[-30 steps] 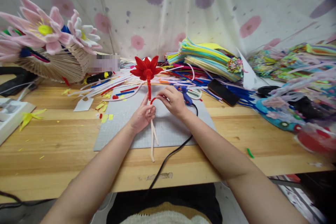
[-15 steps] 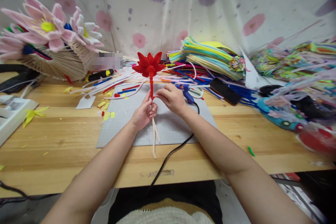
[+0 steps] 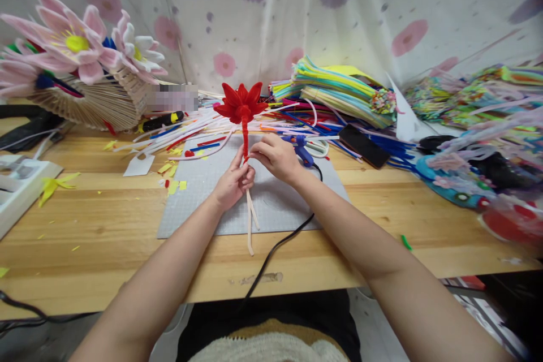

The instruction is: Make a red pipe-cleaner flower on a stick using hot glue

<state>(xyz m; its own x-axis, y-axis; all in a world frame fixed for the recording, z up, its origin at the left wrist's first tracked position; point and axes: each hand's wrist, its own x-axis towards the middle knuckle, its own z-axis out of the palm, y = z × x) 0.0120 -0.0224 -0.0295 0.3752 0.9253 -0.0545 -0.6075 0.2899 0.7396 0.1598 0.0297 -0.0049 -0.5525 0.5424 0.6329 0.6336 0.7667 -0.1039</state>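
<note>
A red pipe-cleaner flower [image 3: 241, 104] stands upright above the grey cutting mat [image 3: 190, 220]. Its stem [image 3: 245, 136] is wrapped in red, and two pale bare ends [image 3: 249, 226] stick out below. My left hand [image 3: 235, 181] is closed around the lower stem. With thumb and fingers pinched, my right hand [image 3: 275, 158] touches the stem at the bottom of the red wrap, on what looks like the end of a red pipe cleaner, mostly hidden by the fingers. Just past that hand lies a blue glue gun [image 3: 301, 150].
Loose pipe cleaners [image 3: 203, 124] and a thick multicoloured bundle [image 3: 339, 90] lie along the back. A black phone [image 3: 363, 146] is at right. Pink flowers [image 3: 76, 45] and a white power strip [image 3: 25, 186] are at left. A black cord [image 3: 275, 249] crosses the front edge.
Almost nothing differs. Both hands keep their hold on the stem, and the flower stays upright in the same place; the view has shifted very slightly.
</note>
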